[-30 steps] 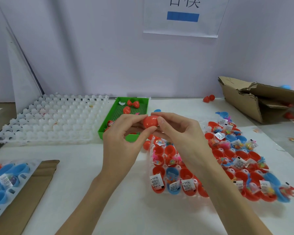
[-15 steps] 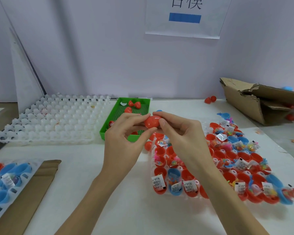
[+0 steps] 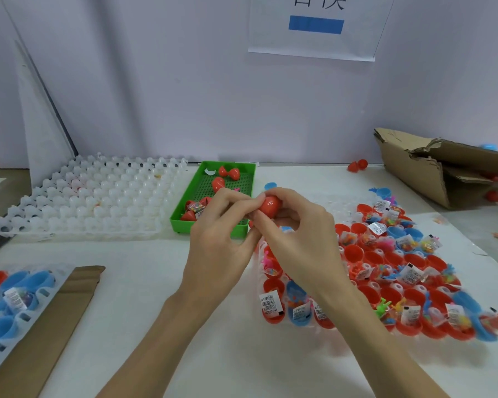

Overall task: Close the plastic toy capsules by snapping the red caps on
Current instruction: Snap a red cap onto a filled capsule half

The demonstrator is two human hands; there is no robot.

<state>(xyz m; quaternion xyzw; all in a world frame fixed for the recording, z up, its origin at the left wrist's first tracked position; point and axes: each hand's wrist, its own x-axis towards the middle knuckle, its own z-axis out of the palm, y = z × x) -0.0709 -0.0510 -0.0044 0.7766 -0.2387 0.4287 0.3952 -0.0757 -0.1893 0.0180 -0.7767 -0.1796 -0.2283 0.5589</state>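
A red toy capsule [image 3: 269, 205] is held above the table centre between both hands. My left hand [image 3: 219, 245] pinches its left side with thumb and fingers. My right hand [image 3: 298, 239] curls round its right side and top. Below and to the right, a clear tray [image 3: 339, 211] holds several open red and blue capsule halves with small toys and labelled packets. A green tray [image 3: 250, 173] behind the hands holds several red caps and capsules [image 3: 219, 183].
A large white cell tray [image 3: 92, 196] lies at the back left. Another tray with blue and red halves [image 3: 9, 297] sits on a brown cardboard strip [image 3: 69, 305] at the front left. A torn cardboard box [image 3: 443, 170] stands at the back right, with loose red capsules [image 3: 357, 165] near it.
Both hands stayed together on the red capsule and rolled it slightly; my right fingers now wrap further over its top.
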